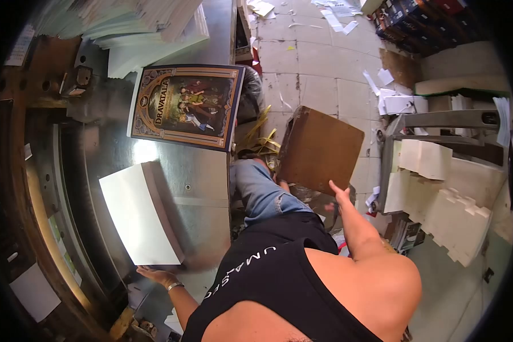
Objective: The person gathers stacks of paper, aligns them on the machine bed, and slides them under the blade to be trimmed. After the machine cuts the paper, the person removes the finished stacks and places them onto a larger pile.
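Note:
A white paper stack [139, 214] lies slanted on the metal table. My left hand [157, 276] is at its near end, fingers stretched out against the lower edge. Low in front of me, over the floor, is a brown square board or box [325, 148], tilted. My right hand [341, 195] grips its near edge with the thumb on top; the other fingers are mostly hidden beneath. Farther up the table lies a printed cover or box titled "Dravatala" [188, 105], with illustrated figures and an ornate border.
Large paper piles [148, 34] stand on the far part of the metal table [202, 219]. Paper scraps [330, 20] and yellow strapping [268, 139] litter the floor. On the right are a metal-framed cart [444, 121], pale notched blocks [459, 219] and dark stacked boxes [424, 23].

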Demonstrator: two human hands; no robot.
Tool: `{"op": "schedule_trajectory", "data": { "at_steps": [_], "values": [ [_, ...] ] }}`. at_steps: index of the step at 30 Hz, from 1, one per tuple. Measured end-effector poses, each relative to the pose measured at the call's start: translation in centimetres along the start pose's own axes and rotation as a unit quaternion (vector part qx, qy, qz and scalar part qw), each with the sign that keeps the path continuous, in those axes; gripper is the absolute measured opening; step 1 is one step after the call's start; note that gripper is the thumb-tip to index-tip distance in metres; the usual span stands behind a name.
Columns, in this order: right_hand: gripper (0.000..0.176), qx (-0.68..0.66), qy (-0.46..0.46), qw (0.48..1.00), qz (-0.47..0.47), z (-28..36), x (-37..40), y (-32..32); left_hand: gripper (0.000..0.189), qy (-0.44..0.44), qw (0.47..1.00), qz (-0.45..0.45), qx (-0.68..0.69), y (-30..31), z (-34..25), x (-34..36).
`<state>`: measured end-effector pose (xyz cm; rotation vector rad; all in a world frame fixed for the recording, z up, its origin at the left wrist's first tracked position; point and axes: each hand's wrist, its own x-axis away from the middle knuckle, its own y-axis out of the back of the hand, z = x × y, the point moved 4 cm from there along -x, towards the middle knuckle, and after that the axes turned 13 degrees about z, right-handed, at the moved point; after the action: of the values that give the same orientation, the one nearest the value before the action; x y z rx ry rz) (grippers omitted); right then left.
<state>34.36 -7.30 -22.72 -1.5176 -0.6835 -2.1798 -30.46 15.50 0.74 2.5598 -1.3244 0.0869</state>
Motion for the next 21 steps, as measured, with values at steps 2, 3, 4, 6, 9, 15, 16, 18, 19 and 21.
{"op": "schedule_trajectory", "data": {
  "at_steps": [2,3,4,6,9,15,16,18,19,21],
  "values": [
    [0.102,-0.173,0.052,0.983,-0.042,-1.0,-2.1,-2.4,0.086,-0.015,0.999,0.010,-0.036,1.8,0.5,-0.6],
    [0.099,-0.180,0.052,0.981,-0.041,-1.2,-2.2,-2.6,0.087,0.000,1.000,0.004,-0.023,1.9,0.1,-0.2],
    [0.096,-0.191,0.057,0.979,-0.038,-0.7,-2.3,-2.7,0.087,0.014,1.000,0.001,-0.005,1.4,-0.2,0.1],
    [0.090,-0.186,0.077,0.979,-0.039,0.6,-2.6,-3.2,0.088,0.029,1.000,0.001,0.011,0.8,-0.2,0.4],
    [0.090,-0.194,0.090,0.976,-0.041,4.1,-3.5,-4.6,0.087,0.026,1.000,0.008,0.007,1.1,0.1,0.1],
    [0.118,-0.154,0.140,0.978,-0.003,15.1,-6.7,-9.7,0.085,0.008,1.000,0.005,0.005,2.1,1.1,-0.8],
    [0.120,-0.149,0.155,0.976,-0.016,17.4,-7.1,-10.8,0.082,0.013,1.000,-0.021,0.007,2.3,1.3,-1.1],
    [0.122,-0.133,0.178,0.974,0.048,21.7,-6.7,-12.6,0.075,-0.002,0.999,-0.036,-0.005,4.1,2.1,-2.0],
    [0.123,-0.158,0.196,0.958,0.137,23.5,-8.7,-13.2,0.070,-0.023,0.999,-0.022,-0.018,4.6,3.0,-2.6],
    [0.117,-0.205,0.205,0.947,0.135,26.0,-5.2,-16.5,0.060,-0.098,0.992,-0.005,-0.084,5.2,4.2,-3.8]
  ]
}}
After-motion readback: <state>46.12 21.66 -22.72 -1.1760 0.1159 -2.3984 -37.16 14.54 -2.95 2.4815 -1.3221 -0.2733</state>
